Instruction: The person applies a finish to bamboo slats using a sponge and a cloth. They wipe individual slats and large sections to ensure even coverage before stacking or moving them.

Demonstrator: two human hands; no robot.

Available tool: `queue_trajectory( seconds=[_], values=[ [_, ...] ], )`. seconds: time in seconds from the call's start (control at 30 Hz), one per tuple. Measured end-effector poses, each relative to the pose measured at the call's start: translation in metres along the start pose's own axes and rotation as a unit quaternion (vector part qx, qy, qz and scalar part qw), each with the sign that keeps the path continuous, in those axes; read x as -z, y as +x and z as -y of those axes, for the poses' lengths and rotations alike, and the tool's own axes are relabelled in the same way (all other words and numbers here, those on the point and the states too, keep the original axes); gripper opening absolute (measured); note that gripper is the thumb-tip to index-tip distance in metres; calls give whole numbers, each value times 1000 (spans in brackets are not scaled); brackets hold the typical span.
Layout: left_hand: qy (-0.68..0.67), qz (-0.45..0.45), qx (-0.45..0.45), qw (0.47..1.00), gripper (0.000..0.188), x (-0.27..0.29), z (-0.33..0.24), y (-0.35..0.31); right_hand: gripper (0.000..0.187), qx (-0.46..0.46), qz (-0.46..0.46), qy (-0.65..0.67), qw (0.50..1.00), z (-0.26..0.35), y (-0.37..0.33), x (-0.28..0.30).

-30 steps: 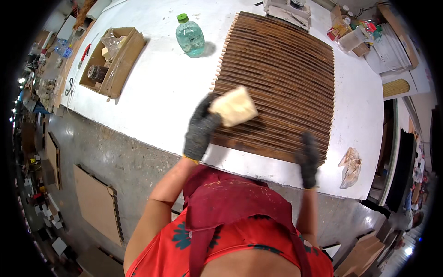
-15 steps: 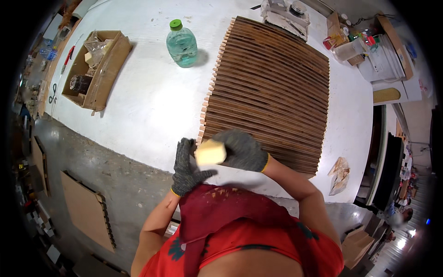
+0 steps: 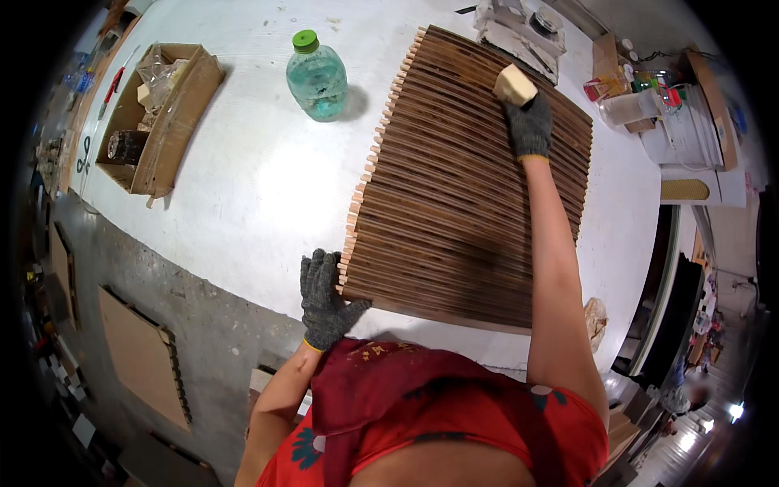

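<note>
A row of dark brown wooden strips (image 3: 462, 195) lies side by side on the white table, with pale tenon-like ends sticking out along the left edge. Toward the far right of these strips, my right hand (image 3: 529, 128), in a grey knit glove, is closed round a pale yellow block (image 3: 515, 84); whether it is sponge or wood I cannot tell. My left hand (image 3: 323, 299), gloved alike, has its fingers stretched out and thumb spread. It rests at the near left corner of the strips, against their ends, holding nothing.
A green-capped bottle (image 3: 316, 77) of bluish liquid stands left of the strips. Farther left are a cardboard box (image 3: 174, 134) with odds and ends, and scissors (image 3: 83, 154). Containers (image 3: 641, 105) crowd the far right. Crumpled plastic (image 3: 596, 321) lies near the right edge.
My right hand has carried the yellow block from the near left corner to the far right of the strips. My left hand stays by the near left corner, its fingers now straighter.
</note>
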State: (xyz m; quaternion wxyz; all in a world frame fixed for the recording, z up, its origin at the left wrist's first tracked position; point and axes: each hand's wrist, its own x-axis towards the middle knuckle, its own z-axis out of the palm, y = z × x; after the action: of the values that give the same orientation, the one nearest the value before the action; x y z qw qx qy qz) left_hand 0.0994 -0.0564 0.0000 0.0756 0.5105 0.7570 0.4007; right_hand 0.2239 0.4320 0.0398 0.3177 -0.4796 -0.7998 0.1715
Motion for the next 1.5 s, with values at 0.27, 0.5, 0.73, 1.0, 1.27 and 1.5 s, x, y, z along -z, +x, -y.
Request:
queue_trajectory(
  seconds=[0.27,0.5,0.73,1.0,1.27,1.5],
  values=[
    [-10,13,27,999,92,2,2,-4,39,321,285,259,865,122,-124,-14],
    [-24,8,25,999,93,-1,0,1,41,60,-31,-52,996,-40,33,9],
    [-13,15,39,999,98,1,-1,0,46,49,314,410,855,86,-121,5],
    [-8,26,40,999,94,6,-4,0,33,183,339,362,849,95,-95,-4],
    [-20,-8,17,1000,90,2,-1,-4,37,-87,-82,8,993,-96,-36,108],
    [10,-3,0,1000,91,-3,6,-9,43,226,215,285,906,81,-238,67]
  ],
)
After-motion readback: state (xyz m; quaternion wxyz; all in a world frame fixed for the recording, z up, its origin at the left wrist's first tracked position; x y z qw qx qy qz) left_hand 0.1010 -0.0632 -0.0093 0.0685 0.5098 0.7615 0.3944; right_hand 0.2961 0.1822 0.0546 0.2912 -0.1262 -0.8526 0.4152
